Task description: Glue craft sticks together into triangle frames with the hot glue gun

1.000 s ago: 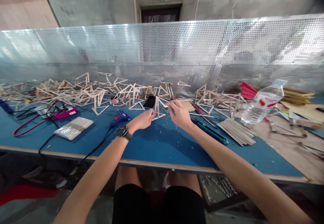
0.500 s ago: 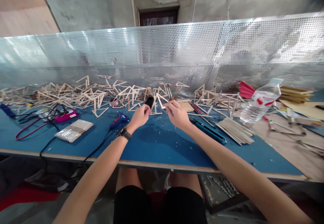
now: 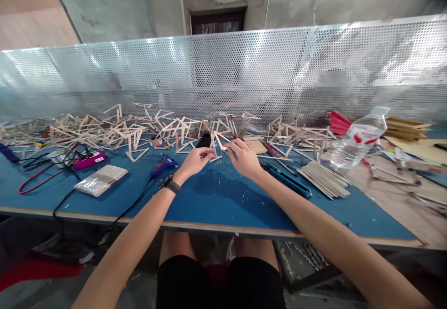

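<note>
Near the middle of the blue tabletop, my right hand (image 3: 244, 158) pinches a small angled frame of thin wooden sticks (image 3: 220, 137) between thumb and fingers. My left hand (image 3: 194, 161) reaches in from the other side, with its thumb and fingertips close together at the frame's lower left stick. Its grip there is small and partly blurred. Just behind the left hand lies a dark flat object (image 3: 205, 140). A blue glue gun (image 3: 165, 165) rests on the table left of my left wrist.
A heap of stick frames (image 3: 94, 130) spreads along the perforated metal screen (image 3: 223, 67). On the left are a purple power strip (image 3: 90, 160) and a plastic-wrapped pack (image 3: 101, 180). At right are a blue cutter knife (image 3: 288, 181), loose wooden sticks (image 3: 324, 179) and a plastic bottle (image 3: 359, 139).
My left hand has shifted slightly right, its fingers stretching out from a curled pinch toward the lower stick. My right hand stays almost in place with the frame.
</note>
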